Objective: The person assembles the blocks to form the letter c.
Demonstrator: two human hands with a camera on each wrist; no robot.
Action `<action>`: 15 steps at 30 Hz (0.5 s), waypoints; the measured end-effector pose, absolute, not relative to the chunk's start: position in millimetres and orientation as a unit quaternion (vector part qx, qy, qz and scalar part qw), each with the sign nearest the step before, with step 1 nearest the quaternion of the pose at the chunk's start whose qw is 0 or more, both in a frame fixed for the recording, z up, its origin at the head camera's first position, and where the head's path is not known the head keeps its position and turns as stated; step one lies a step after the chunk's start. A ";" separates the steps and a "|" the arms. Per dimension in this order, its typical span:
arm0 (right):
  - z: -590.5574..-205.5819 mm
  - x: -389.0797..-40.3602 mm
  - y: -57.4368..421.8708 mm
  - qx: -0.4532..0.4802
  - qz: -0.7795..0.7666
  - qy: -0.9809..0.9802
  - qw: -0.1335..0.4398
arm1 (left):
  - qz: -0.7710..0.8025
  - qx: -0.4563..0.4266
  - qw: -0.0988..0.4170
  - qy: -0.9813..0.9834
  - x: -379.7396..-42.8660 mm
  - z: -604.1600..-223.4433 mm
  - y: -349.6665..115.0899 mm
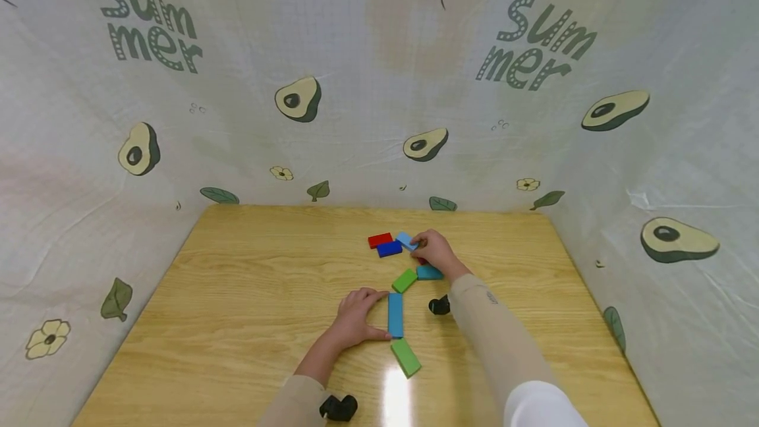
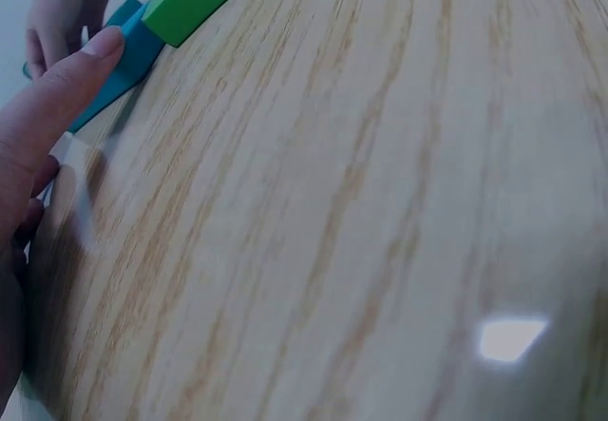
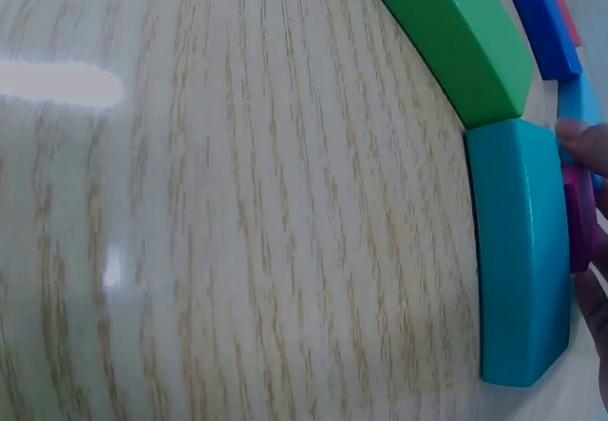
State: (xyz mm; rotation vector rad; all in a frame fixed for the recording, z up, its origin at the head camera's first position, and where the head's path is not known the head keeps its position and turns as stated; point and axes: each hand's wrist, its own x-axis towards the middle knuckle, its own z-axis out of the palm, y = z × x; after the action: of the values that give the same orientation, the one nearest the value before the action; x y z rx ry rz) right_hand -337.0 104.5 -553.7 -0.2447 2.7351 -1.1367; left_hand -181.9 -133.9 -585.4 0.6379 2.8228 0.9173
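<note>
In the head view, the pale cloth [image 1: 356, 38] bears the green word "Summer" [image 1: 144, 21] 2 times, at the frame's upper left and upper right.

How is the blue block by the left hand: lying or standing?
Lying: the blue block stretches lengthwise along the wood-grain tabletop beside the left hand.

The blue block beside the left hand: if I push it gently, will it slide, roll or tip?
The blue block looks rigid, with straight edges, so it probably keeps its shape. It lies on a broad flat face, so rolling or tipping seems unlikely. The table shines, suggesting smoothness, so the block may slide easily.
</note>
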 end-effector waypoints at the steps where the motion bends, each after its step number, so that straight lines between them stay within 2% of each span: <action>1: -553.7 -336.9 104.2 -0.081 -0.381 0.917 0.083 | 0.302 0.210 0.052 0.928 -181.6 -585.2 -133.9; 15: -553.6 -332.4 104.1 -0.063 -0.385 0.920 0.047 | 0.307 0.211 0.051 0.926 -181.4 -583.3 -132.4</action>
State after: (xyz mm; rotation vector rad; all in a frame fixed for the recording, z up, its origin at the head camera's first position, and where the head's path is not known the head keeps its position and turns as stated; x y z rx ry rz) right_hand -332.4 104.1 -553.6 -0.1910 2.8060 -1.1741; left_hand -181.4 -132.4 -583.3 0.6428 2.8203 0.9360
